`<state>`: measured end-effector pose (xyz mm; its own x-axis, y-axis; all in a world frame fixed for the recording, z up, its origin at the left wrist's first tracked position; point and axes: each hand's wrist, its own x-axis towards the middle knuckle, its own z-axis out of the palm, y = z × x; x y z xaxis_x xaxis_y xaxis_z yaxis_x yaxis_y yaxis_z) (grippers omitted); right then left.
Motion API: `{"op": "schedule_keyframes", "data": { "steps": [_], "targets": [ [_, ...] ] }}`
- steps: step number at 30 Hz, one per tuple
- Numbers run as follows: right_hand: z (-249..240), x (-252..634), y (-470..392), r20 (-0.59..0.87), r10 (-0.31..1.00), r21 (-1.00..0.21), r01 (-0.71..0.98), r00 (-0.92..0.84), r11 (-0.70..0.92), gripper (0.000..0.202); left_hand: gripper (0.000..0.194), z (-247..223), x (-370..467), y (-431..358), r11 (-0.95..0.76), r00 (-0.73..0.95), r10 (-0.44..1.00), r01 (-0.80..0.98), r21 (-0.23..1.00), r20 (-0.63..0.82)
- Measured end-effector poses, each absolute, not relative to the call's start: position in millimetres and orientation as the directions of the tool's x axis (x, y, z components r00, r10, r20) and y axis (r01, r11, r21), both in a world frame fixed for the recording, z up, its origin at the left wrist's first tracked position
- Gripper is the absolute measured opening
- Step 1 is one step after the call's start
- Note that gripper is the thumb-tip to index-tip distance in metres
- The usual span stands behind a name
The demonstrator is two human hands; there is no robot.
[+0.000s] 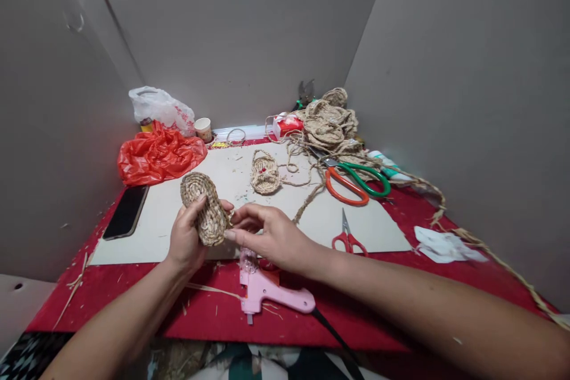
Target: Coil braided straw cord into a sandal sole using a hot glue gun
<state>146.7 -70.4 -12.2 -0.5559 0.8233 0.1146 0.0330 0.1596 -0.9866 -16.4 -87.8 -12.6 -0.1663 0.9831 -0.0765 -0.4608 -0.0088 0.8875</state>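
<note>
The left grip [187, 238] clasped the braided sole [212, 227], thumb against its narrow waist. One rounded end rose beyond that thumb; the other lay just beside the right grip [280, 238], whose pinch I could not tell. The sole was above the counter [200, 323], near the pink glue gun [278, 295].

From here I see a red-covered table [196, 323] hemmed in by a grey back wall [249, 29], left wall [53, 130] and right wall [481, 83], softly lit; a dark hole [18, 286] marks the low pale panel [33, 303].
</note>
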Motion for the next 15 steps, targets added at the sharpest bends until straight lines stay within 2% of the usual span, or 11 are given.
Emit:
{"op": "schedule_keyframes", "data": {
  "steps": [6, 12, 15],
  "targets": [
    [-21.7, 141.2, -73.0, 0.092, 0.845, -0.995, -0.021, -0.526, 0.095, 0.022, 0.029, -12.8, -10.5, -92.0, 0.017, -0.133, 0.988, -0.407, 0.913, -0.078],
    [-20.2, 141.6, -71.8, 0.106, 0.865, -0.994, -0.036, -0.49, 0.102, 0.014, 0.028, -15.4, -8.1, -89.6, 0.062, -0.093, 0.988, -0.483, 0.874, -0.121],
    [-21.7, 141.4, -70.7, 0.096, 0.861, -0.995, -0.031, -0.5, 0.093, 0.012, 0.022, -18.2, -9.2, -88.4, 0.105, -0.04, 0.99, -0.461, 0.881, -0.139]
  ]
}}
